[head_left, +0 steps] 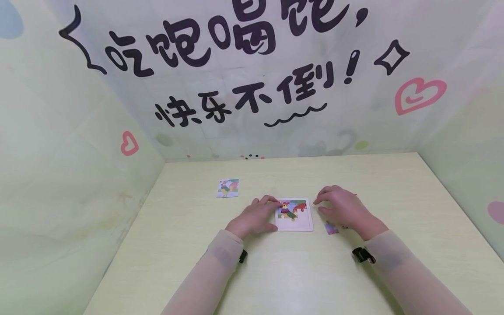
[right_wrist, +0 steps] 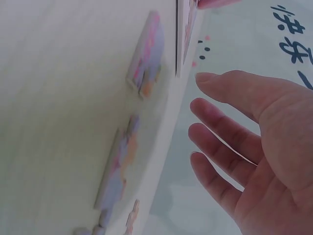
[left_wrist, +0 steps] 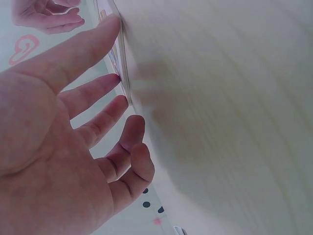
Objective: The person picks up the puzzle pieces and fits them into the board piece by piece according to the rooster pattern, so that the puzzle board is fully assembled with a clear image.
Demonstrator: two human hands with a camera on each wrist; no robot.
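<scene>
In the head view a white puzzle tray lies flat, its upper part filled with joined pieces of a rooster picture. My left hand is at the tray's left side, with thumb and fingertips touching its edge; the left wrist view shows the other fingers loosely bent. Just right of the tray, my right hand hovers with relaxed fingers and nothing between them. Under and beside it lie loose puzzle pieces, among them a purple-blue piece. The right wrist view shows several, including a pink-and-blue piece.
A small card with a rooster picture lies farther back on the left of the pale wooden table. Fabric walls with printed writing stand behind the table and on both sides.
</scene>
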